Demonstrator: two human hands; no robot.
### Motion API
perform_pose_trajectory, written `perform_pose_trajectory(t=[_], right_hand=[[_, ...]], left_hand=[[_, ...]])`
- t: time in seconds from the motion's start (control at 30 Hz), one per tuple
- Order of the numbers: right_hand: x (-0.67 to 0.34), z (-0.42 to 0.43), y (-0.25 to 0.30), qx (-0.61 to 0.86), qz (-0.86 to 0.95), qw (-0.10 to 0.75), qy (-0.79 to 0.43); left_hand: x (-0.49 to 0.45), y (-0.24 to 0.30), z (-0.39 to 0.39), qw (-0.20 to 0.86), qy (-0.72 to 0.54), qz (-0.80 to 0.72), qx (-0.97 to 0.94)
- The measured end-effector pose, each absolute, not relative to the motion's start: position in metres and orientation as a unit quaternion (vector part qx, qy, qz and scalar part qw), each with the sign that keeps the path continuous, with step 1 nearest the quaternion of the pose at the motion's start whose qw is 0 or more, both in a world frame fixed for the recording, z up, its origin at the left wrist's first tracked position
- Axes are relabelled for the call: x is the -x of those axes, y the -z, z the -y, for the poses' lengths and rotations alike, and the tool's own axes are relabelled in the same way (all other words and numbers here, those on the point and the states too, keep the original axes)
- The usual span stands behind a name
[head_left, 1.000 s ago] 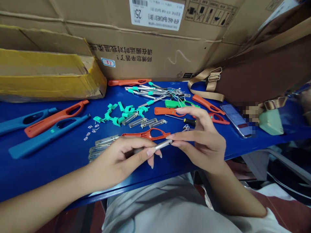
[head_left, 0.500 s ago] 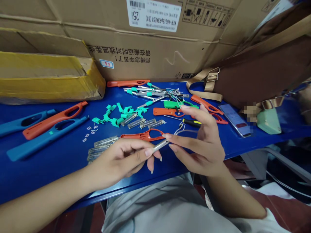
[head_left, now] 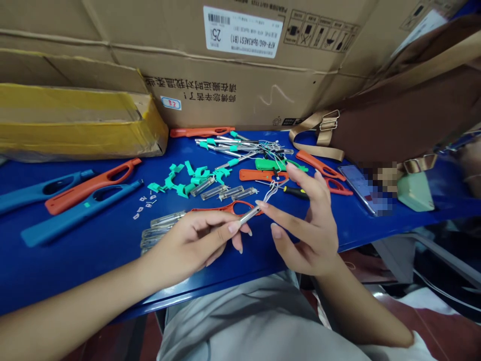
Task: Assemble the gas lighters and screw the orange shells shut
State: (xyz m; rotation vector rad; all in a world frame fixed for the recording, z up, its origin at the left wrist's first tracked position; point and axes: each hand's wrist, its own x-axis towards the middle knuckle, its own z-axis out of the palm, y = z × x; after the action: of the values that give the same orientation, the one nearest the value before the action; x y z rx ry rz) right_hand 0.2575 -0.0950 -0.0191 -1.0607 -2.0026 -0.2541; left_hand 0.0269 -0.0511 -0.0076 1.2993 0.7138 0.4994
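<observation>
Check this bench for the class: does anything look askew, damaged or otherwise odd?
The carton at the back looks odd: its printing is upside down, so it seems to stand on its head. Otherwise nothing stands out; the tube in the left hand, with white wires at its far end, shows no clear damage.

The slim tube (head_left: 248, 215) in the near middle looks like smooth, shiny metal. The blue tabletop (head_left: 93, 260) is smooth and glossy, the blue handle shells (head_left: 63, 218) at left smooth plastic with a soft sheen, the cartridges (head_left: 165, 219) near the middle clear, glossy plastic. The far carton (head_left: 259, 75) is matt, creased cardboard, and at right the bag (head_left: 394, 110) looks like matt cloth, its buckle (head_left: 329, 113) shiny metal
</observation>
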Motion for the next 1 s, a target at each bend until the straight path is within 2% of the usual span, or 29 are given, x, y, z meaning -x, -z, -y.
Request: perform_pose_trajectory(t=[0.23, 0.43, 0.67, 1.0], right_hand=[[-0.259, 0.097, 0.021, 0.414, 0.806, 0.41, 0.099], [-0.256, 0.096, 0.03, 0.396, 0.781, 0.482, 0.022], [-0.251, 0.094, 0.034, 0.403, 0.75, 0.524, 0.021], [-0.257, 0.095, 0.03, 0.412, 0.795, 0.441, 0.065]], left_hand=[[-0.025, 0.01, 0.054, 0.724, -0.221, -0.318, -0.57], [-0.023, 0.005, 0.06, 0.757, -0.203, -0.298, -0.544], [-0.024, 0.005, 0.057, 0.738, -0.218, -0.299, -0.564], [-0.025, 0.009, 0.054, 0.703, -0.23, -0.318, -0.593]])
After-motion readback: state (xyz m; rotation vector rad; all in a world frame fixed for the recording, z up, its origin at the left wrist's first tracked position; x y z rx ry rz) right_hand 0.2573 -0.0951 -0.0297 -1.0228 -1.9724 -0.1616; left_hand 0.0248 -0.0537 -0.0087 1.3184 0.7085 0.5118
